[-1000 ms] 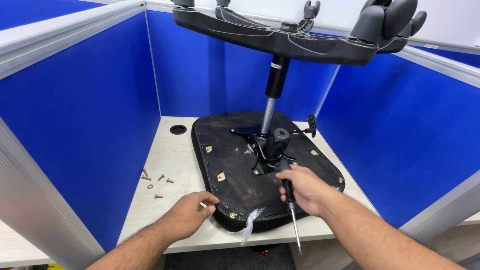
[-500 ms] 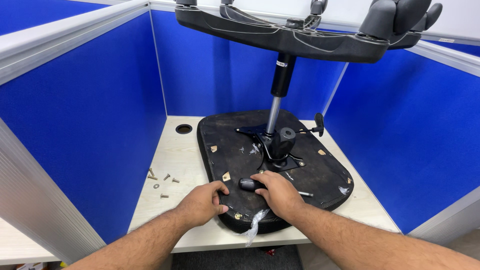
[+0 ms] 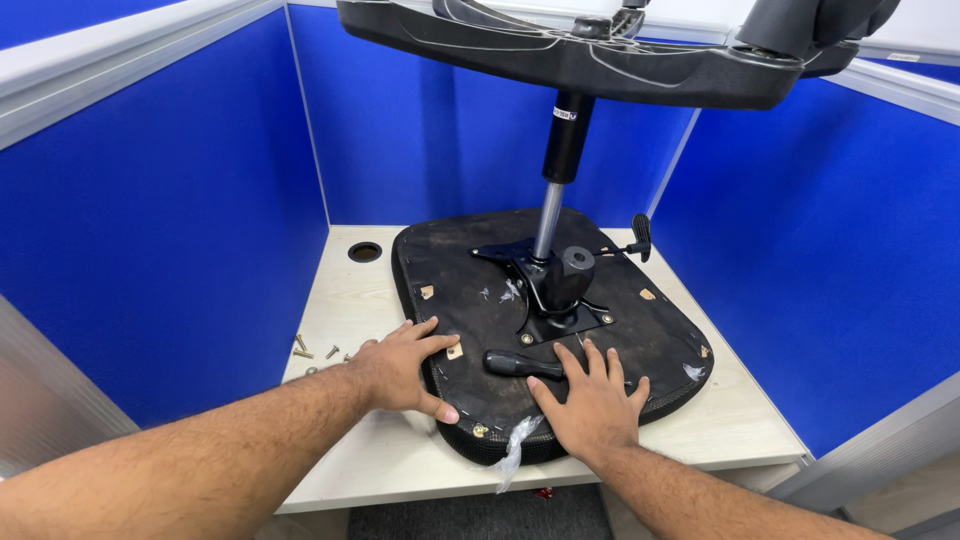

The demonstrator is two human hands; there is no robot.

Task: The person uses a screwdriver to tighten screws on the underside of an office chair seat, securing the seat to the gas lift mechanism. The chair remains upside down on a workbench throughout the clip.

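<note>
An upturned office chair lies on a light wooden desk (image 3: 350,300). Its black seat underside (image 3: 480,270) faces up, with a black metal mechanism plate (image 3: 560,300), a gas cylinder (image 3: 548,215) rising from it and the wheeled base (image 3: 600,60) overhead. My left hand (image 3: 405,365) lies flat on the seat's near left edge, fingers apart. My right hand (image 3: 590,395) rests flat on the seat's near edge, fingers spread. A black-handled screwdriver (image 3: 520,363) lies on the seat, just left of my right fingertips, not gripped.
Several loose screws (image 3: 315,352) lie on the desk left of the seat. A round cable hole (image 3: 365,251) sits at the desk's back left. Blue partition walls (image 3: 180,200) enclose the desk on three sides. A scrap of clear plastic (image 3: 515,450) hangs off the seat's front.
My right hand has laid the screwdriver down on the seat and now rests flat beside it. My left hand has moved from the desk onto the seat's edge.
</note>
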